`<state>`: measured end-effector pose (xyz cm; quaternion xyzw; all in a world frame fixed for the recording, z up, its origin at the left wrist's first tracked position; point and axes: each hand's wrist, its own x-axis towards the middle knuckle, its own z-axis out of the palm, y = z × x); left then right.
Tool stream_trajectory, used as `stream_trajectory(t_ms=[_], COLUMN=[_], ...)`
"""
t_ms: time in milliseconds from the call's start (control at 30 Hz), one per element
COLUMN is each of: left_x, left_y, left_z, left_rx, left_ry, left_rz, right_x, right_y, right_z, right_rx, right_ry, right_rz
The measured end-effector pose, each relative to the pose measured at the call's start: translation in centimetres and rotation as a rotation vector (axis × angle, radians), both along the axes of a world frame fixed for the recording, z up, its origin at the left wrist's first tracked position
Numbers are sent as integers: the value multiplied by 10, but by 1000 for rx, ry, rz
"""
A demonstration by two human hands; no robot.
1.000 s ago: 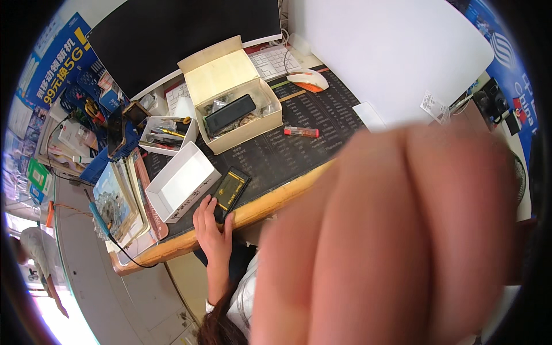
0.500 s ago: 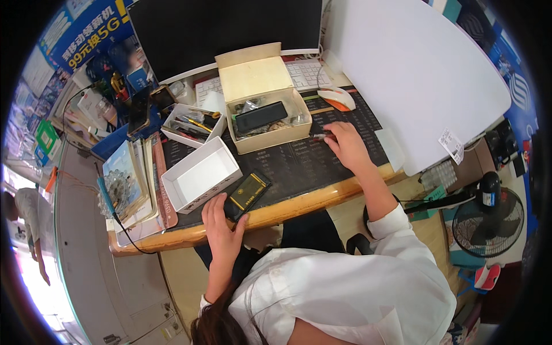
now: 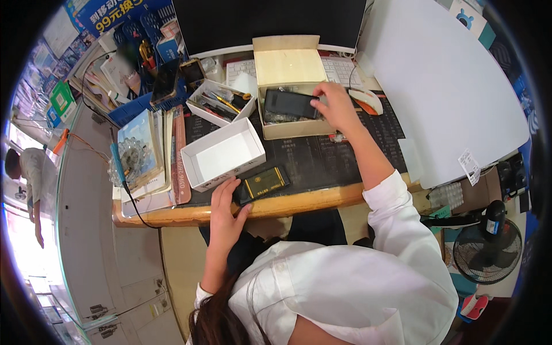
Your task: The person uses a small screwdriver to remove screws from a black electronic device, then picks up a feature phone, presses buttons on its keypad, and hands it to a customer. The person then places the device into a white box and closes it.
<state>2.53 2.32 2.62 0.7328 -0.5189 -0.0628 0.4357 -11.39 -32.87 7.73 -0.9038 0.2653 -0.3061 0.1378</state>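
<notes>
Upper centre of frame: dark phone [image 3: 289, 103] is pinched at its right end by right hand [image 3: 335, 106], at mouth of open box [image 3: 292, 130].

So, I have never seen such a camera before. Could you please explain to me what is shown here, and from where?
You see no machine, only a person's two bare hands. Each picture comes from a wide fisheye camera on the head, looking down, so straight edges bend. On the desk are an open cream box with a black device inside, an empty white box and a smaller box of tools. The left hand rests beside a black-and-gold slab. The right hand is at the device's end; its grip is unclear.
</notes>
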Motion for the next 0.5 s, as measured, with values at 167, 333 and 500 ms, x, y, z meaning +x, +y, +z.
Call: stream_trajectory(t_ms=[167, 333, 500], left_x=[3, 3, 2], left_y=[1, 1, 2], left_z=[-2, 0, -1], left_rx=[20, 1, 2], left_ry=[81, 162, 147], left_rz=[-4, -23, -31], right_x=[-34, -68, -59], right_y=[49, 116, 127], right_z=[17, -14, -58], right_rx=[384, -67, -160], right_ry=[-273, -246, -125], right_rz=[-21, 422, 551])
